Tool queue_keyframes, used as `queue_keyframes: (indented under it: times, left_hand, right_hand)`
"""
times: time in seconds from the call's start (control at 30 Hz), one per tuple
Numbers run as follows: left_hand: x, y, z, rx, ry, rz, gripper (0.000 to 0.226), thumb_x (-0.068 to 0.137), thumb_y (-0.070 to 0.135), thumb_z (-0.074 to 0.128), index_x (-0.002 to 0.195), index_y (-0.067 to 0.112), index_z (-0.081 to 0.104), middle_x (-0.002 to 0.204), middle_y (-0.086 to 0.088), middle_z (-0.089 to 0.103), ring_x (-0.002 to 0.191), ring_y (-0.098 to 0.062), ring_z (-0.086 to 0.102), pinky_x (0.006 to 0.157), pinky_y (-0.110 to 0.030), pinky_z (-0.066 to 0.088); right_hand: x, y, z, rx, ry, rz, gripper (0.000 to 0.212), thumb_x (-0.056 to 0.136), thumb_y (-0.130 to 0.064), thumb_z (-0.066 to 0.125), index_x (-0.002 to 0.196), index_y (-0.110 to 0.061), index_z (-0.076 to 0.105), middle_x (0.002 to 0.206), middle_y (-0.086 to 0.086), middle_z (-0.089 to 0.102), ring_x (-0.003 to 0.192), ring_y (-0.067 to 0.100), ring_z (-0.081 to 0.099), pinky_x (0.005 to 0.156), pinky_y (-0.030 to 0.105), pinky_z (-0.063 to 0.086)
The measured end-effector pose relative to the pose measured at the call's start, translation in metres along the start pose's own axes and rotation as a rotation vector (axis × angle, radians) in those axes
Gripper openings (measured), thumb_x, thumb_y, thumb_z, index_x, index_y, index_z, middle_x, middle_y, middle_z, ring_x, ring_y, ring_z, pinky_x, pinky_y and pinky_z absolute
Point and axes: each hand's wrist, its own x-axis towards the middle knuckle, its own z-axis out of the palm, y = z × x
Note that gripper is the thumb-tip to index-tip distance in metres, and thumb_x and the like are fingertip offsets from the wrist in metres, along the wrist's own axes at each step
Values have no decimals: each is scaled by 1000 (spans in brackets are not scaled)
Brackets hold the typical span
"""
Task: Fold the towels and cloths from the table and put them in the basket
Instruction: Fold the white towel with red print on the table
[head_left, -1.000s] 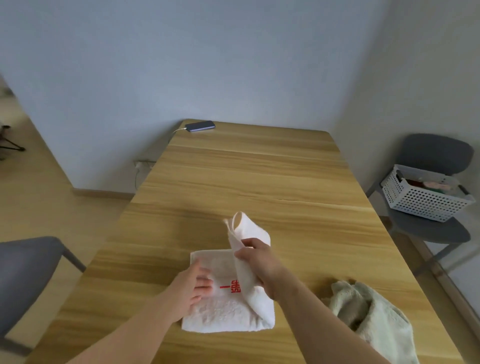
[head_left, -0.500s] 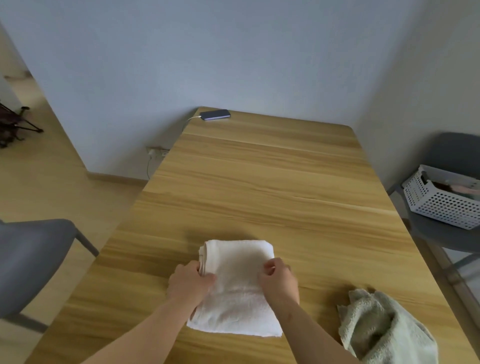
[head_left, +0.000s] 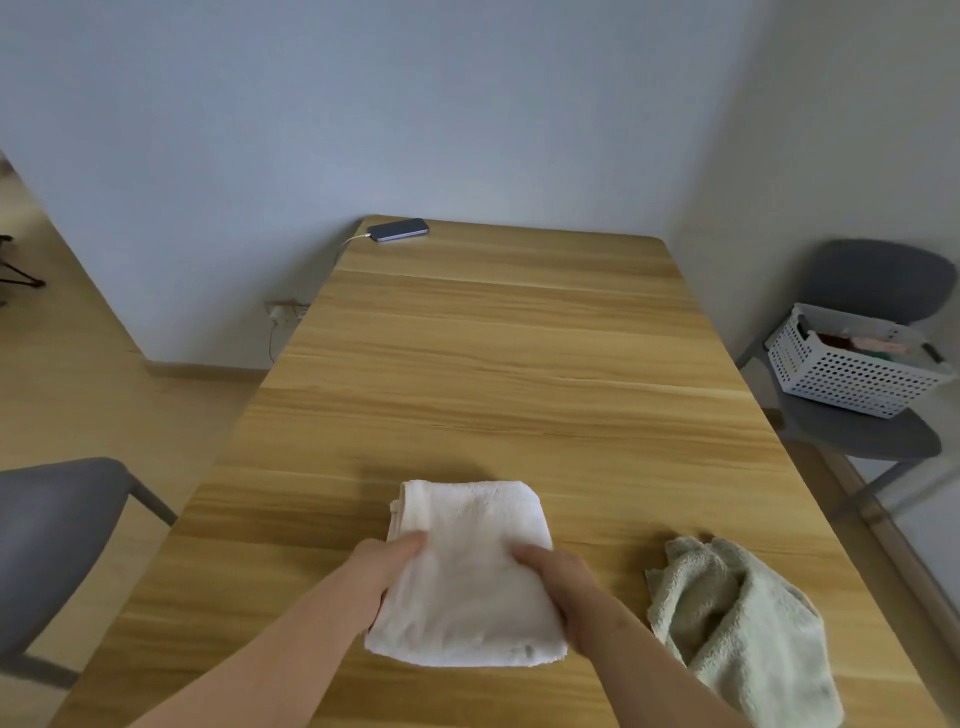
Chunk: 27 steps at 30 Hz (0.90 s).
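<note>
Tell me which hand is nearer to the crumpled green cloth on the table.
Right. The right hand grips the right edge of the white towel, just left of the green cloth, apart from it. The left hand grips the towel's left edge, farther away.

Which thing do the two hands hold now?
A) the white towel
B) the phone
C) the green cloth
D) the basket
A: the left hand and the right hand grip opposite sides of the folded white towel, which lies on the table.
</note>
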Motion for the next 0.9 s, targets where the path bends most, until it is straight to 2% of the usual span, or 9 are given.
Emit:
queue_keyframes:
  times: [0.13,0.2,0.3,0.37,0.43,0.57,0.67,0.8,0.9]
  left_hand:
    - [-29,7,12,-5,-150,78,39,94,40,51,107,5,63,99,-14,70,91,-30,67,79,-41,54]
    - [-44,14,26,60,-167,144,39,95,41,49,108,7,62,97,-12,70,87,-28,68,69,-36,54]
    - [-61,22,56,127,-218,225,41,93,41,51,113,7,61,97,-14,71,82,-28,70,65,-33,55]
    - [-77,22,82,130,-260,242,34,93,37,53,106,7,63,87,-13,71,68,-24,70,53,-29,54]
    - [-93,19,110,139,-294,250,29,94,35,52,100,9,62,81,-11,70,59,-22,68,46,-25,52]
    - [-114,20,174,175,-359,283,30,94,36,51,100,9,62,74,-11,71,65,-24,67,54,-29,52]
    - [-131,18,243,206,-417,279,33,94,38,52,97,7,64,65,-11,71,69,-25,66,59,-31,50]
    - [-150,11,362,250,-459,342,31,93,34,54,101,6,63,80,-13,69,69,-25,65,62,-31,52]
    - [-167,2,459,258,-496,356,26,94,30,54,96,5,62,77,-12,69,62,-23,66,57,-28,51]
  right_hand:
    - [-33,1,-25,171,-63,40,37,83,-32,67,108,-4,63,99,16,73,92,33,69,80,43,56]
    - [-49,2,-41,208,-34,-15,38,85,-31,65,111,-5,62,100,16,73,93,33,69,78,42,57]
    - [-76,10,-73,257,41,-106,33,88,-28,61,114,-8,59,104,15,71,92,33,68,67,38,57]
    - [-95,18,-98,267,100,-146,30,89,-28,60,113,-10,59,104,15,70,90,32,68,61,35,56]
    - [-108,28,-125,252,154,-195,30,89,-28,60,112,-10,60,102,14,70,92,31,68,67,35,56]
    - [-131,46,-183,263,236,-280,15,90,-24,59,103,-15,59,99,12,70,88,27,68,66,31,54]
    - [-147,64,-244,309,302,-300,22,91,-24,58,107,-9,58,101,13,69,84,24,67,62,28,51]
    - [-162,94,-355,330,379,-299,21,91,-25,58,105,-9,60,99,13,70,84,26,68,65,30,53]
    - [-174,113,-450,364,411,-305,16,90,-23,59,100,-10,59,96,12,70,81,26,67,63,29,52]
